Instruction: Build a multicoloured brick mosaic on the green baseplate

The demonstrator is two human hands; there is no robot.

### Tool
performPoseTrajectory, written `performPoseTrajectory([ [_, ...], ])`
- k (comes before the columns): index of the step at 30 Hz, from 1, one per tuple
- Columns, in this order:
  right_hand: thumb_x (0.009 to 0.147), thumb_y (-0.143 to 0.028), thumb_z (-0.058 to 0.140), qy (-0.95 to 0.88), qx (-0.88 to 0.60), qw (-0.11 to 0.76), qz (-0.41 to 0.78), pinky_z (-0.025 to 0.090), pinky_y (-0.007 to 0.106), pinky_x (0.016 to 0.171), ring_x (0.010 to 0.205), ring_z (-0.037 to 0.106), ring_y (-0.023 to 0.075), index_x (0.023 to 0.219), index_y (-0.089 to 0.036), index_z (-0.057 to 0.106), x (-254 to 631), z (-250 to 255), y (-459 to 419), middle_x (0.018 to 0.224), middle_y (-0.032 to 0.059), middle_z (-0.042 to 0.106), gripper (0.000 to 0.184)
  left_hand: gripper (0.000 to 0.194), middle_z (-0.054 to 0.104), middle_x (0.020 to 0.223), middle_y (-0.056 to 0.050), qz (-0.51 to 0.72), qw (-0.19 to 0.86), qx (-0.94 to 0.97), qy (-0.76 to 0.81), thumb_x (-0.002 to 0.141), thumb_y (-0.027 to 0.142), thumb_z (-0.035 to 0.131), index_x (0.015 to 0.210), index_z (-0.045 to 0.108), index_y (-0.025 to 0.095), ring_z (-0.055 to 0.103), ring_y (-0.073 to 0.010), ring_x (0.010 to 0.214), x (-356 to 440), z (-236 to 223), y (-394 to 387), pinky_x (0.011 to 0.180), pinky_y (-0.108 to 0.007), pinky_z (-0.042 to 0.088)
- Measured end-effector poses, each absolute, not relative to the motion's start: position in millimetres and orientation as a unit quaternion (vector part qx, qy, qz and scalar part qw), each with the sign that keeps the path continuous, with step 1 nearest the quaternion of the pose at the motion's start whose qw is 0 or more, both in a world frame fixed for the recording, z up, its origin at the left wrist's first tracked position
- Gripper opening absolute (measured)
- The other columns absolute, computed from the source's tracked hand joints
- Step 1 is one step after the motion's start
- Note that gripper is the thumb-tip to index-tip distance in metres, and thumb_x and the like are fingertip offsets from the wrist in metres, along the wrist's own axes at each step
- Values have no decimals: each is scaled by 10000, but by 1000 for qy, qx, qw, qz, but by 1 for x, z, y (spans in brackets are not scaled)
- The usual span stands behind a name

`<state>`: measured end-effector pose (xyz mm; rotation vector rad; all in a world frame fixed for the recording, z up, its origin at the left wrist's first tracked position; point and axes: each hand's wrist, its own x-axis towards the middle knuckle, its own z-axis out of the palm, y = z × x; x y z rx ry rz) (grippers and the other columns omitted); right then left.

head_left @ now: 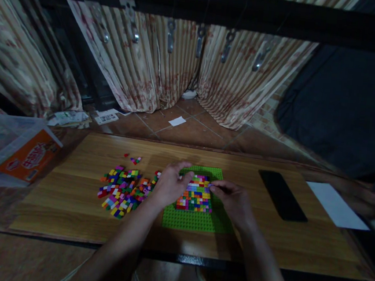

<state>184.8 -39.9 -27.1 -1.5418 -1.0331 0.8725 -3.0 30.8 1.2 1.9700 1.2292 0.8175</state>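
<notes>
A green studded baseplate (183, 220) lies on the wooden table, bearing a flat block of many-coloured building bricks (195, 200). My left hand (170, 186) rests over the left edge of the plate, its thumb and fingers stretched apart, with nothing visible held. At the right edge of the brick block, my right hand (233, 201) pinches at what looks like a small purple brick (210, 185). Left of the plate spreads a heap of loose bricks (121, 194), partly hidden near my left forearm.
A few stray bricks (135, 160) lie behind the heap. To the right are a black flat slab (282, 195) and a white sheet (337, 205). A clear plastic box (17, 122) with an orange label stands at the left. Striped curtains (177, 69) hang behind the table (68, 208).
</notes>
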Motion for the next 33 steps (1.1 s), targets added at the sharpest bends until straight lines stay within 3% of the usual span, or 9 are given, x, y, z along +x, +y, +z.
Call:
performPoseTrajectory([
  [8, 612, -430, 787, -435, -638, 509, 380, 506, 317, 689, 692, 652, 184, 737, -181, 717, 182, -26, -36, 744, 39, 730, 287, 329, 704, 1061, -72, 262, 353, 774, 455, 848, 336, 546, 1114, 660, 181, 632, -214, 967, 18, 0, 29, 894, -342, 482],
  [15, 582, -430, 800, -427, -655, 507, 363, 492, 305, 659, 673, 638, 179, 739, -173, 705, 180, -26, -31, 736, 40, 720, 316, 285, 725, 989, -59, 245, 372, 755, 481, 771, 338, 636, 1006, 705, 192, 651, -209, 907, 30, 2, 30, 831, -316, 481],
  [23, 555, -433, 818, -395, -651, 518, 390, 485, 300, 644, 641, 628, 168, 755, -158, 704, 179, -26, -31, 712, 38, 711, 359, 208, 693, 731, -11, 222, 356, 742, 522, 720, 358, 666, 866, 737, 229, 625, -196, 734, 35, 4, 28, 681, -289, 448],
  [33, 545, -455, 811, -398, -652, 504, 402, 465, 283, 610, 603, 587, 145, 741, -159, 702, 178, -25, -32, 666, 19, 682, 372, 194, 710, 807, -22, 232, 352, 743, 520, 728, 324, 657, 878, 727, 222, 630, -202, 798, 36, -1, 26, 726, -298, 465],
])
